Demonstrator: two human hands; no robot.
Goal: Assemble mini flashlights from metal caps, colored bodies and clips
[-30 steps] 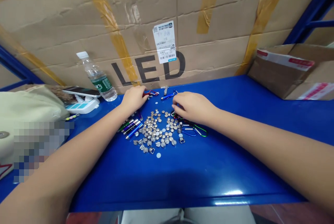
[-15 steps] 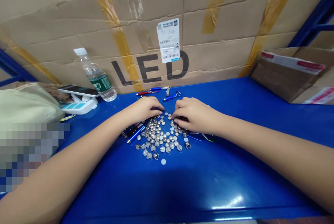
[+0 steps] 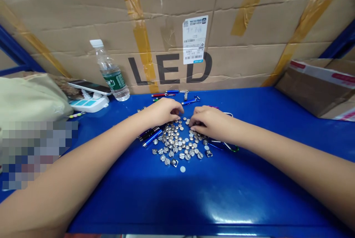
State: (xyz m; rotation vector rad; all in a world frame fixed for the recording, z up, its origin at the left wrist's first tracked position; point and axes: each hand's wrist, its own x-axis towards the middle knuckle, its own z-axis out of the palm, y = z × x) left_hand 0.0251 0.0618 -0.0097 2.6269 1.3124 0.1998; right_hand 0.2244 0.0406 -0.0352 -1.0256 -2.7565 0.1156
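Note:
A loose pile of small silver metal discs and screw-like parts (image 3: 177, 145) lies in the middle of the blue metal shelf top (image 3: 194, 197). My left hand (image 3: 165, 112) rests at the pile's back edge with its fingers curled. My right hand (image 3: 208, 121) sits on the pile's back right with its fingertips among the pieces. Anything held in either hand is hidden. Slim metal pen torches (image 3: 151, 136) lie beside the left wrist, and more (image 3: 166, 93) lie behind the hands. Coloured carabiners (image 3: 223, 145) lie partly under my right wrist.
A water bottle (image 3: 111, 71), a phone (image 3: 88, 87) and a white power strip (image 3: 90, 104) stand at the back left, next to a pale cloth bag (image 3: 30, 97). A cardboard carton marked LED (image 3: 169, 69) forms the back wall. An opened carton (image 3: 313, 90) sits at the right.
My hands have moved closer together over the pile, the left going right from the torches at the back. The view has tilted and shifted, so the table sits lower and further right.

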